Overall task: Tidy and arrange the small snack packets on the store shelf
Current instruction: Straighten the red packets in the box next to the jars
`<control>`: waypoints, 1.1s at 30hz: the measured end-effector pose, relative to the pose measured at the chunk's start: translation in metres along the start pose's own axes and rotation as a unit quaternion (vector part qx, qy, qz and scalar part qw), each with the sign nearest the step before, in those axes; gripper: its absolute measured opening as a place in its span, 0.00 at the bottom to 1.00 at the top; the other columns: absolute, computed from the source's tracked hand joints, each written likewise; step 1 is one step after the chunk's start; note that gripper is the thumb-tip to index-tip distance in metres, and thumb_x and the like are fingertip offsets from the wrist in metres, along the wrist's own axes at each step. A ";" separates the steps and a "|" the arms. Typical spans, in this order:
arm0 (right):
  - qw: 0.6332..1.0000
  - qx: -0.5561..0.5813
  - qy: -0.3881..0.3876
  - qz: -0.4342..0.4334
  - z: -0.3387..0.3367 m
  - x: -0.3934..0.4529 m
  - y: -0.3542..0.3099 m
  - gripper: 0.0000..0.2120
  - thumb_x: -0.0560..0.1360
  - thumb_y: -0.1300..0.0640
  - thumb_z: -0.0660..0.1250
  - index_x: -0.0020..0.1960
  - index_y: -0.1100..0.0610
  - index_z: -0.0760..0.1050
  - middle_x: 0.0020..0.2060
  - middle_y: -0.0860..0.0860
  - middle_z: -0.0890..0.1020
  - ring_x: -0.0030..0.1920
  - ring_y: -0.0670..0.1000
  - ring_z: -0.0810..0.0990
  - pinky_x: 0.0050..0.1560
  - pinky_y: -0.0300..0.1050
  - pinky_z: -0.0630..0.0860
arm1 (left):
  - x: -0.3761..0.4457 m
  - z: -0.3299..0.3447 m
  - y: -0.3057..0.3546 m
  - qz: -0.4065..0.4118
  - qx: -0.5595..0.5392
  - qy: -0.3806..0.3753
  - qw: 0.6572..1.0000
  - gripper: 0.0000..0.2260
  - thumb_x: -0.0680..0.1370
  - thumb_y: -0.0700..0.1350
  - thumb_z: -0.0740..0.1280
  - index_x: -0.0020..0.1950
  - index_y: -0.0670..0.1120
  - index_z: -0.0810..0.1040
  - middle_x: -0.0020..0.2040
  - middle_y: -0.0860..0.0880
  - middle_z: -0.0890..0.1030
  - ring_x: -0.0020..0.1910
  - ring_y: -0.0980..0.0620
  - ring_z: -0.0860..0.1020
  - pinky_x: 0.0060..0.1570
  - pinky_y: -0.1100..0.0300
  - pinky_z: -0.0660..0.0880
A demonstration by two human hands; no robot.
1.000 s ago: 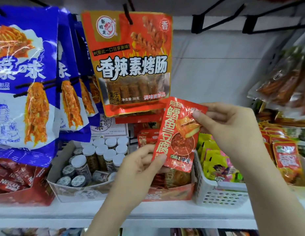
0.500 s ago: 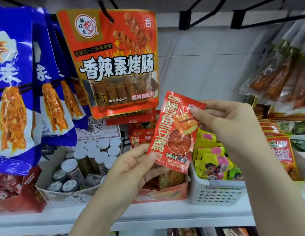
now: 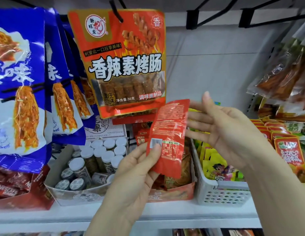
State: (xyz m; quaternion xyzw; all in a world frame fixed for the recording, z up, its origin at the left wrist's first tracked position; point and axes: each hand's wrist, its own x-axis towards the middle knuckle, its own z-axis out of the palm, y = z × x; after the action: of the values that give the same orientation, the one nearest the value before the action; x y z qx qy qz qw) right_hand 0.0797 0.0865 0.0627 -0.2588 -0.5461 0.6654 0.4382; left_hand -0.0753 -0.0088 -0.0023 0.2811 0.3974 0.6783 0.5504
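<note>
Red packet [image 3: 168, 138] in left hand [image 3: 131, 172]

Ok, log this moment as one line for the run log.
left hand: pinches red snack packet, back side showing | right hand: open beside packet, not gripping | packet: above red display box, not yet shelved

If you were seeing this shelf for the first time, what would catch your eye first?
Probably the big orange sausage-snack bag hanging top centre, beside the blue packets at left. Just below it, the left hand pinches a small red packet showing its barcode side, while the right hand is spread open next to it.
</note>
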 end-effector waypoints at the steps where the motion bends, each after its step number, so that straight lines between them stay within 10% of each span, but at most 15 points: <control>1: 1.000 -0.015 -0.004 0.004 0.000 0.000 0.000 0.21 0.71 0.42 0.67 0.49 0.58 0.85 0.48 0.57 0.86 0.49 0.53 0.86 0.42 0.43 0.82 | 0.001 -0.001 -0.001 0.016 0.022 0.022 0.999 0.12 0.67 0.45 0.73 0.49 0.44 0.86 0.50 0.43 0.86 0.45 0.51 0.85 0.38 0.64 0.80; 4: 0.995 -0.096 0.025 -0.022 0.008 -0.001 0.005 0.04 0.69 0.53 0.73 0.39 0.52 0.86 0.40 0.54 0.87 0.42 0.49 0.86 0.40 0.41 0.82 | 0.001 -0.004 -0.002 0.045 0.081 0.052 0.994 0.10 0.71 0.46 0.71 0.52 0.46 0.83 0.49 0.45 0.86 0.48 0.50 0.85 0.41 0.65 0.80; 7: 0.991 -0.100 0.081 -0.033 0.009 0.000 0.008 0.12 0.71 0.65 0.72 0.31 0.55 0.84 0.33 0.52 0.86 0.34 0.46 0.85 0.33 0.35 0.79 | -0.001 -0.004 -0.001 0.059 0.124 0.033 0.990 0.07 0.78 0.44 0.67 0.52 0.48 0.84 0.49 0.46 0.86 0.50 0.50 0.85 0.45 0.66 0.80; 13: 0.990 -0.086 0.109 -0.020 0.004 0.003 0.008 0.02 0.72 0.65 0.72 0.41 0.59 0.80 0.34 0.52 0.86 0.34 0.46 0.84 0.34 0.36 0.79 | -0.002 -0.004 0.004 0.056 0.147 -0.009 0.987 0.09 0.79 0.46 0.65 0.53 0.50 0.84 0.52 0.47 0.86 0.53 0.51 0.84 0.47 0.66 0.79; 19: 0.998 0.042 -0.029 -0.024 0.001 0.004 0.009 0.09 0.69 0.60 0.69 0.48 0.59 0.82 0.42 0.53 0.86 0.42 0.48 0.85 0.42 0.39 0.80 | -0.007 -0.004 0.015 -0.067 -0.050 -0.108 0.991 0.30 0.76 0.68 0.58 0.59 0.46 0.83 0.62 0.39 0.81 0.61 0.41 0.80 0.56 0.49 0.80; 23: 0.995 0.046 -0.083 -0.035 0.008 0.005 0.015 0.08 0.68 0.59 0.70 0.45 0.56 0.84 0.41 0.52 0.86 0.40 0.47 0.85 0.42 0.38 0.80 | -0.010 -0.002 0.009 -0.128 -0.117 -0.177 0.969 0.24 0.71 0.53 0.77 0.60 0.40 0.82 0.56 0.39 0.83 0.46 0.47 0.84 0.46 0.57 0.82; 30: 0.997 -0.071 -0.002 0.028 -0.008 0.004 0.003 0.26 0.71 0.38 0.62 0.52 0.57 0.84 0.48 0.56 0.86 0.48 0.51 0.85 0.47 0.47 0.83 | 0.001 -0.008 0.005 0.013 0.103 0.069 0.992 0.16 0.65 0.45 0.74 0.51 0.44 0.83 0.46 0.46 0.87 0.44 0.50 0.86 0.41 0.59 0.82; 33: 0.974 -0.223 -0.013 -0.037 -0.004 -0.003 -0.001 0.11 0.71 0.49 0.71 0.48 0.54 0.85 0.39 0.48 0.87 0.39 0.40 0.84 0.37 0.30 0.77 | -0.001 -0.009 0.004 0.053 0.191 0.103 0.975 0.12 0.65 0.49 0.75 0.47 0.49 0.84 0.44 0.50 0.87 0.45 0.50 0.86 0.47 0.55 0.80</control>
State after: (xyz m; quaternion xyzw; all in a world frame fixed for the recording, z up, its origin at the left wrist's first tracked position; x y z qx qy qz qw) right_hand 0.0848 0.0865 0.0618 -0.3210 -0.6957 0.5136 0.3862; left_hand -0.0847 -0.0118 -0.0036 0.3300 0.5588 0.6436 0.4058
